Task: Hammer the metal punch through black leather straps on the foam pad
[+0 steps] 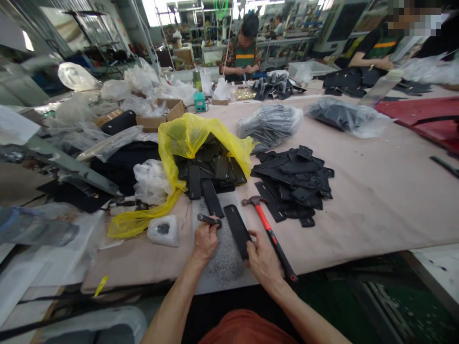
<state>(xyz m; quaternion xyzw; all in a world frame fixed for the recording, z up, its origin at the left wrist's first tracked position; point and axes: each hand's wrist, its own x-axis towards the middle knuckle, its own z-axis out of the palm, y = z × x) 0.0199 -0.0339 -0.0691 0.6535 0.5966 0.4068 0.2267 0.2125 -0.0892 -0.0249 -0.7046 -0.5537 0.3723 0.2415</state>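
Observation:
My left hand (205, 242) is closed around a short dark metal tool, perhaps a punch (209, 220), held above a white speckled board (225, 267). In my right hand (261, 255) is the lower end of a flat black strip (236, 228) with rounded corners and a small slot near its far end. To the right of that hand lies a claw hammer (264, 220) with a red and black handle. Similar black strips (213, 198) spill from a yellow plastic bag (201, 129) beyond the board. Another heap of black pieces (297, 174) sits right of the hammer.
A white block (164, 231) with a dark patch stands left of the board. Clear bags of dark pieces (270, 125) lie farther back. Crumpled plastic and a cardboard box (168, 113) crowd the left. Across the table, a person (244, 52) works; another stands at right.

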